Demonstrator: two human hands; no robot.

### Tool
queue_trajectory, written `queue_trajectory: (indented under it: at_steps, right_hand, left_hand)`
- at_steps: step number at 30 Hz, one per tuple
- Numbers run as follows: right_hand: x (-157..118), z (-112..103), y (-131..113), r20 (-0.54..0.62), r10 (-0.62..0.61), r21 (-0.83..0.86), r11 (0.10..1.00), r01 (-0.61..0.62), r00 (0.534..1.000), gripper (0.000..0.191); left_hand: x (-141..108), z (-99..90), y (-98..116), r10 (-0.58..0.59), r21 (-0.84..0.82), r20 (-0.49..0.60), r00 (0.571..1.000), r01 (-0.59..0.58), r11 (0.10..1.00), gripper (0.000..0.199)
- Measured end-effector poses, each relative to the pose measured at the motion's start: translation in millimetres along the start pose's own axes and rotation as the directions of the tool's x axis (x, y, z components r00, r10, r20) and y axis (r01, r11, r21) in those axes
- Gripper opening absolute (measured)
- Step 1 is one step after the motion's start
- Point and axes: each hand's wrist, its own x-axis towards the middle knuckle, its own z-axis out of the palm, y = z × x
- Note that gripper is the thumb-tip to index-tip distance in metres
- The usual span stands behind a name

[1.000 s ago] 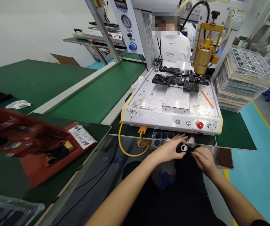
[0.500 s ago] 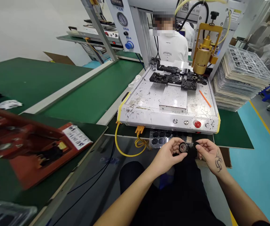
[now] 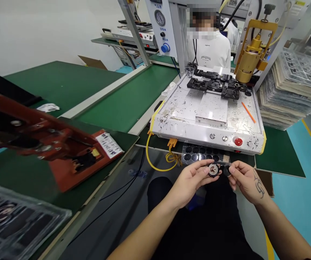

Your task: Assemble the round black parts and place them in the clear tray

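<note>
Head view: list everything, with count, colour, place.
Machine: one, white, centre
Far machine: one, white, upper left
Fixtures: several, black, on machine
Stick: one, orange, on machine's right
Cabling: count unclear, yellow, at machine front
Disc sheet: one, clear and black, at machine front
Tray stack: one, pale, right of machine
Press: one, red, left
Tray: one, clear, lower left
Tables: several, green, left and under machine
Co-workers: at least two, white tops, behind machine
Ring part: one, black and silver, front centre
Disc: one, black, right of ring part
Left hand: one, bare, holding ring part
Right hand: one, bare, holding disc
</note>
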Motion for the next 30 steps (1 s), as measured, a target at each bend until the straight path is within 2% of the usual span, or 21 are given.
queue_trajectory:
  at_steps: [6, 12, 15, 19, 24, 30]
  right_hand:
    - [-3, 2, -4, 0.041, 0.049, -0.002, 0.999, -0.049, 0.998, 0.043]
    - [-3, 7, -11, 0.108, 0.056, -0.062, 0.997, -0.049, 0.993, 0.045]
    - [-2, 11, -14, 0.088, -0.062, -0.238, 0.968, 0.082, 0.994, 0.041]
    - [-3, 18, -15, 0.085, -0.287, -0.446, 0.845, 0.294, 0.954, 0.036]
    - [-6, 26, -13, 0.13, -0.302, -0.466, 0.823, 0.327, 0.945, 0.026]
    - [-5, 27, -11, 0.108, -0.315, -0.447, 0.832, 0.329, 0.943, 0.026]
  left_hand:
    - [-5, -5.8, -5, 0.036, 0.053, 0.025, 0.999, -0.037, 0.998, 0.049]
    - [-9, -1.1, -4, 0.073, 0.073, 0.051, 0.996, -0.077, 0.994, 0.047]
    - [-10, 0.0, -6, 0.09, 0.081, 0.049, 0.995, -0.094, 0.992, 0.046]
    - [-11, 0.4, -8, 0.113, 0.102, 0.04, 0.993, -0.116, 0.988, 0.046]
    - [-14, 3.4, -9, 0.131, 0.161, 0.029, 0.991, -0.134, 0.978, 0.046]
    - [-15, 6.3, -8, 0.154, 0.172, 0.043, 0.987, -0.159, 0.972, 0.043]
